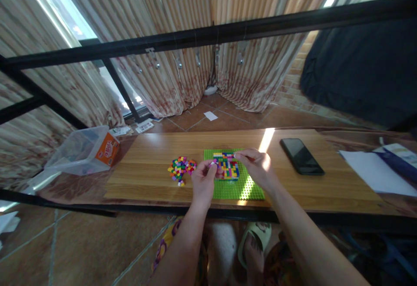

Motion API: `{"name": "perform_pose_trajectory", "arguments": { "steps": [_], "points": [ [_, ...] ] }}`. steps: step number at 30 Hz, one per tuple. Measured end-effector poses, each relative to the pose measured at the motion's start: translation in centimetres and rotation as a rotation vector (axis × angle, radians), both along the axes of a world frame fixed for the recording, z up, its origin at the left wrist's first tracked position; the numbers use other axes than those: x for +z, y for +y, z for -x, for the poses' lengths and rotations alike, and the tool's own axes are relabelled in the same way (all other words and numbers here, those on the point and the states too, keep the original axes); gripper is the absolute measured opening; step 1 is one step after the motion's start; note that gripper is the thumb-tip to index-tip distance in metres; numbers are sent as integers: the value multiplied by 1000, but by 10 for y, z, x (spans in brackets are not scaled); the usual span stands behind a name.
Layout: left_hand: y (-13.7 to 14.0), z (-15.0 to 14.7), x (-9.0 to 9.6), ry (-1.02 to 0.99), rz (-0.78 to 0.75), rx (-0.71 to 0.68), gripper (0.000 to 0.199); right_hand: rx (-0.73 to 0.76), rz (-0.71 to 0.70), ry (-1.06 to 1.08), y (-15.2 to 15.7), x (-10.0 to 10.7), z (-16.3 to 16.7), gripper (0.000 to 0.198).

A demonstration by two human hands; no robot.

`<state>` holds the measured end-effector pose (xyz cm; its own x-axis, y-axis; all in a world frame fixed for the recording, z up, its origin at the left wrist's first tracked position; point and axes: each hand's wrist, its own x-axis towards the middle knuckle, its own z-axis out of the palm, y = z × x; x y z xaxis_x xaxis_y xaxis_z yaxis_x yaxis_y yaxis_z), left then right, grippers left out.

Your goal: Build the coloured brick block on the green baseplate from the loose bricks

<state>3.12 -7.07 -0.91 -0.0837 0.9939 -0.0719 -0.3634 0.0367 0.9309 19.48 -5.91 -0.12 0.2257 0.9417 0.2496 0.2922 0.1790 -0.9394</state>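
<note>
A green studded baseplate (252, 190) lies on the wooden board, bearing a low block of many-coloured toy bricks (232, 172). Over the left edge of that block is my left hand (202, 179), its thumb and forefinger pinched on a small toy brick (213, 163) that looks white and pink. My right hand (257, 164) reaches in from the other side, fingertips pinched together at the block's upper right corner. Whatever they grip is too small to make out. Left of my left hand, a heap of loose toy bricks (179, 167) in mixed colours is spread on the board.
A black phone (301, 156) rests on the board (143, 164) at the right. White paper (374, 171) lies beyond it. At the left stands a clear plastic box (76, 151) with an orange label. A dark metal rail (182, 36) crosses in front of the curtains.
</note>
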Motion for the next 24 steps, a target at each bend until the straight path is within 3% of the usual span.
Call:
{"name": "perform_pose_trajectory", "arguments": {
  "steps": [5,13,24],
  "points": [
    [4,3,-5,-21,80,100,21,13,-70,-207,0,-7,-3,21],
    [4,5,-7,-11,120,82,19,-23,-133,-448,7,-21,9,16],
    [3,5,-6,-10,123,80,20,-35,-41,-376,14,-25,14,7]
  ]
}}
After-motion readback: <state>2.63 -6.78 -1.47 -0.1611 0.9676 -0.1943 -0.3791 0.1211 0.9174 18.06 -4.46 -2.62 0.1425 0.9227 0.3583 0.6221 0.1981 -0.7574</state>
